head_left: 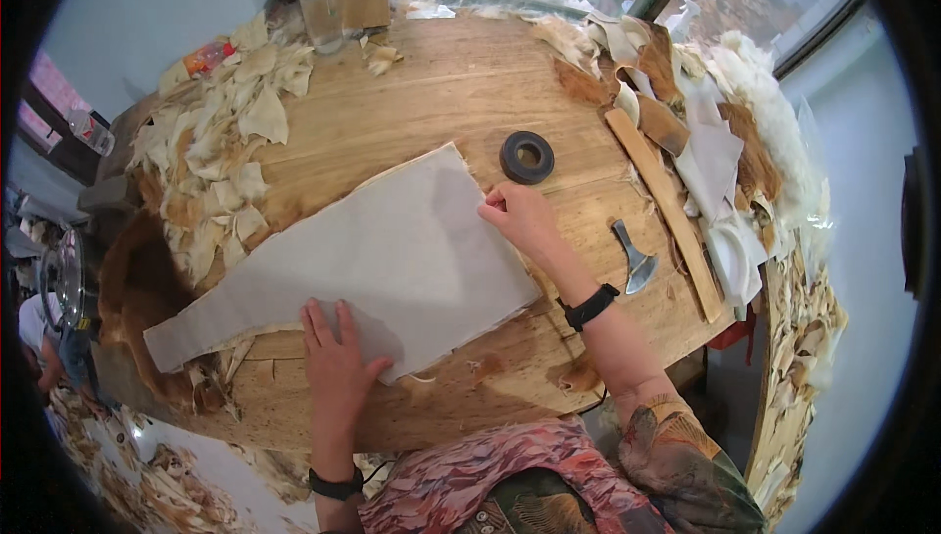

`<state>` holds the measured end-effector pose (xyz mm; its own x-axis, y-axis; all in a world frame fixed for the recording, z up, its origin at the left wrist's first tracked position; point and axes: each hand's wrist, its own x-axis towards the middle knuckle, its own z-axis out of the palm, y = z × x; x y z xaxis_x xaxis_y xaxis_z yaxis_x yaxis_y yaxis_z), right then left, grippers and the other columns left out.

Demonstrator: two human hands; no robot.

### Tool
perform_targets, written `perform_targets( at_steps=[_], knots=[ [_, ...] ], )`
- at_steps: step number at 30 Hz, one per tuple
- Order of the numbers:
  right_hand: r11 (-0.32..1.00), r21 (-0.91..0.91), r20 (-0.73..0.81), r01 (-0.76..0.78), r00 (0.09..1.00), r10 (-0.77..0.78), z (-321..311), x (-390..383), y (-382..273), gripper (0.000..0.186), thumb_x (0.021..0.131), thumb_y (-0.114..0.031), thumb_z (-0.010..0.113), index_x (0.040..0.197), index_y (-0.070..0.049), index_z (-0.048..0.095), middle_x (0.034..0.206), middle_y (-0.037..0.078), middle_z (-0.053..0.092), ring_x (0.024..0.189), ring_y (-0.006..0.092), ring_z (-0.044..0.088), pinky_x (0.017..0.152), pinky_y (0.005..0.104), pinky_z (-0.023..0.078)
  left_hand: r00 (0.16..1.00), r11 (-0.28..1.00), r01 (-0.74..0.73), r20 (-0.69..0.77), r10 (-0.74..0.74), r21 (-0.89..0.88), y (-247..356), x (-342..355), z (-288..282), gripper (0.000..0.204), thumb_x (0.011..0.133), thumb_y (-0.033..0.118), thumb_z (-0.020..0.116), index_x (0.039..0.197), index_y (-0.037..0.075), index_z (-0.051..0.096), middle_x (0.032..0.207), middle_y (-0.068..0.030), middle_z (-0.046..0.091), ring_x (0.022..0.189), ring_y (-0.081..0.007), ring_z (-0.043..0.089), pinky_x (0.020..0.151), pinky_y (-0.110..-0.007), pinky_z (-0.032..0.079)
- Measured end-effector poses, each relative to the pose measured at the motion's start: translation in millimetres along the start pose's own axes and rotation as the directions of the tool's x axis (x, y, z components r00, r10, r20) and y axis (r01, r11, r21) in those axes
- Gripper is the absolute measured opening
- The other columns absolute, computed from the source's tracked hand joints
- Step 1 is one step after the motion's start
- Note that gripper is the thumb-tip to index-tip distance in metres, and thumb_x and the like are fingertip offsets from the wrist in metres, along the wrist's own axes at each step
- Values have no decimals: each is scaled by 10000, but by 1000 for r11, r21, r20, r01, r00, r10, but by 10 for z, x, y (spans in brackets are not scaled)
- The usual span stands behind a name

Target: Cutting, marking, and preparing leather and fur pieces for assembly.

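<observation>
Right hand pinches grey panel edge; left hand lies flat.
Right thumb and finger are closed together, seemingly on the panel's right edge, though the pinch is too small to be sure. Left fingers are spread over its lower edge, gripping nothing. Panel lies on the table, near black ring and blade. Likely light, soft, bendy, not fragile; best held by opposite edges, narrow end supported.

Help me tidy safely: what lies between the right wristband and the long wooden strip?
In the head view, a metal blade tool lies on the table between the right wristband and wooden strip.
</observation>
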<state>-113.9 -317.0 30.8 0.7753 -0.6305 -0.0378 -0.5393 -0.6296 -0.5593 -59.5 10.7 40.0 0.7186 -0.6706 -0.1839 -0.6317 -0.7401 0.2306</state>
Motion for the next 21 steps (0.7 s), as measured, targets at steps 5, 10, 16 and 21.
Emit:
perform_targets(
  at_steps=[5,10,16,21],
  knots=[
    [998,50,106,27,994,-33,-50,-53,-48,248,781,-268,682,892,-46,686,776,103,681,747,270,659,652,380,510,1000,1000,-4,-1,4,-8,14,-23,-41,1000,688,349,807,1457,-5,273,1491,-355,146,1384,-502,198,1113,-486,288],
    [675,710,334,203,746,-576,230,-688,-812,260,802,-255,699,951,-45,661,823,111,639,783,245,617,718,338,490,995,1000,4,-100,-6,-16,-4,-3,25,854,696,264,796,1395,-9,388,1458,-308,294,1352,-475,287,1080,-486,327],
    [893,255,30,371,920,-391,389,-791,-831,378,806,-242,704,1091,-16,601,918,151,634,880,307,623,746,402,492,943,971,-160,-319,97,-179,-47,6,123,623,620,135,771,1211,55,592,1251,-164,581,1203,-411,462,1008,-472,380],
    [931,312,443,188,838,-318,486,-771,-792,382,798,-252,703,1064,2,603,1010,134,640,914,303,626,747,422,497,995,986,-90,-49,84,-141,-27,-66,-73,644,660,89,755,1271,58,555,1347,-167,510,1242,-390,444,1043,-459,369]
  ],
)
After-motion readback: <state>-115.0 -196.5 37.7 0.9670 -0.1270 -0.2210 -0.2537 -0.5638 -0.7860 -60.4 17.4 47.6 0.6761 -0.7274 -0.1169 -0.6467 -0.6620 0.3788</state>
